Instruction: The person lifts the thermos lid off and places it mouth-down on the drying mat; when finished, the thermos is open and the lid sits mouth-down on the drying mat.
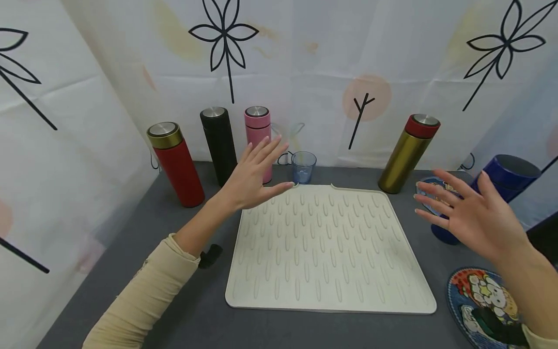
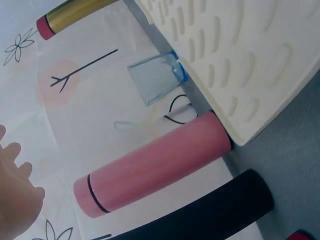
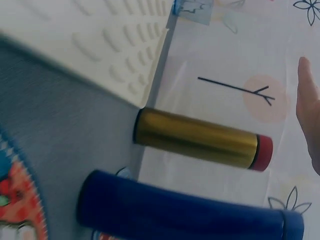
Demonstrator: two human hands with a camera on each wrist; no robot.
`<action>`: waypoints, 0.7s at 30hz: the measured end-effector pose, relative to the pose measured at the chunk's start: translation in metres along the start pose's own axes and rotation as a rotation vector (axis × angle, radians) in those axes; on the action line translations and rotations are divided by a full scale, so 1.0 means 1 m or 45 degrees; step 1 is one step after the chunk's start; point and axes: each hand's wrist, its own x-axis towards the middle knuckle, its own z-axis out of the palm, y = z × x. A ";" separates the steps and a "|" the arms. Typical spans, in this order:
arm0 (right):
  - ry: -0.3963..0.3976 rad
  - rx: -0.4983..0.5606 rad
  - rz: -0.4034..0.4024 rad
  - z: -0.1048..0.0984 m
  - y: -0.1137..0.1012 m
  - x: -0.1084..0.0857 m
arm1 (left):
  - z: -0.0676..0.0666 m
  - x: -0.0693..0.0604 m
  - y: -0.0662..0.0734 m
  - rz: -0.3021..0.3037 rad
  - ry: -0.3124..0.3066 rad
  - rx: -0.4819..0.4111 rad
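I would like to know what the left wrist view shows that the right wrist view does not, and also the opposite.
Only the left wrist: the left hand, the black bottle and, in the bottom corner, an edge of the red bottle. The pink bottle is plain here; whether any of it enters the right view is hard to tell.

Only the right wrist: the right hand, the blue bottle and patterned mats.

Both: the white mat, gold bottle, glass, table and printed cloth.

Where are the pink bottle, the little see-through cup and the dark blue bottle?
Pink bottle [image 2: 156,162]: left wrist view, middle of its body.
See-through cup [image 1: 303,168]: head view, its front wall.
Dark blue bottle [image 3: 185,209]: right wrist view, its body.
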 end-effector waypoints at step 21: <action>0.127 -0.101 -0.507 -0.133 -0.039 -0.177 | 0.016 -0.020 0.017 -0.056 0.142 -0.264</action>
